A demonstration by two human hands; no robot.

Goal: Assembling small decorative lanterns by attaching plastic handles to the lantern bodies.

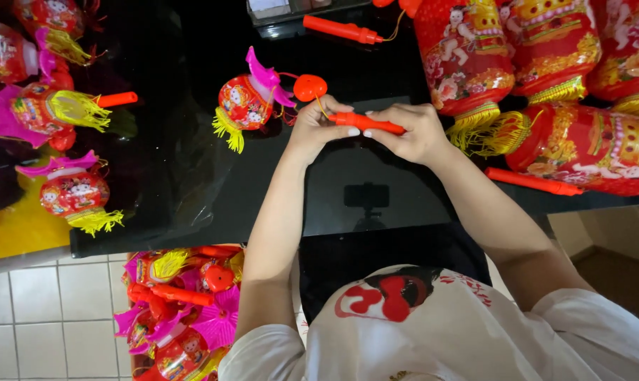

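Both my hands grip an orange plastic stick handle [367,123] over the black glossy table [178,176]. My left hand [318,127] pinches its left end and my right hand [412,131] closes around its right end. A thin cord runs from the stick to a small red lantern [247,102] with a pink top, an orange heart piece and a yellow tassel, lying on the table just left of my hands.
Big red lanterns [545,63] with gold fringe crowd the table's right side, with loose orange sticks [529,181] near them. Small lanterns [72,194] lie at the left. A pile of lanterns [182,310] sits on the tiled floor below.
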